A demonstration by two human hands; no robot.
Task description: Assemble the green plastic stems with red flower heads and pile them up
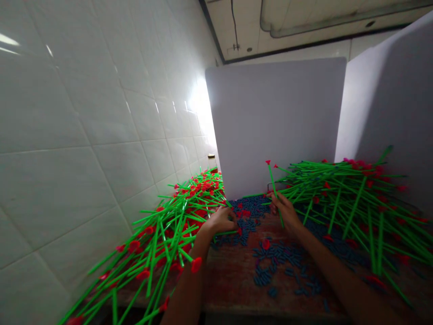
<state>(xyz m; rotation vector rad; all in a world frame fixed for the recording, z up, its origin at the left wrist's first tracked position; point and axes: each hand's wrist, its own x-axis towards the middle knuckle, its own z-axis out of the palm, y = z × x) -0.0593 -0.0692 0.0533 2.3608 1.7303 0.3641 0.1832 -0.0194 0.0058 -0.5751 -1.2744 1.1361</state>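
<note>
- Right hand (286, 212), at about 1 o'clock from the middle of the view: its fingers wrap closed around a green plastic stick (276, 196), which stands tilted up with a small red tip at its top end.
- Left hand (219, 221), at about 12 o'clock and a little left: its fingers curl down at the near edge of the blue pellets, just beside a loose green stick. Whether they are clamped on anything is hidden, so I cannot tell.
- A left heap of green sticks (169, 239) spreads from 7 to 11 o'clock against the wall, with many red tips packed toward its far end.
- A right heap of green sticks (355, 203) fills 2 to 4 o'clock, with red tips along its far side and blue pellets showing between some sticks.
- Blue pellets (277, 257) lie scattered over the wooden tabletop (230, 289) at 12 to 1 o'clock, mixed with a few loose red tips (266, 243). Much of this material lies unassembled and unsorted.
- A glass jar (212, 161) with a gold lid stands at 11 o'clock behind the left heap, by the wall. It is the only container in view, and its contents are too dim to tell.
- A white tiled wall (67, 135) runs along 9 to 11 o'clock, and white panels (274, 122) stand at 12 to 2 o'clock.
</note>
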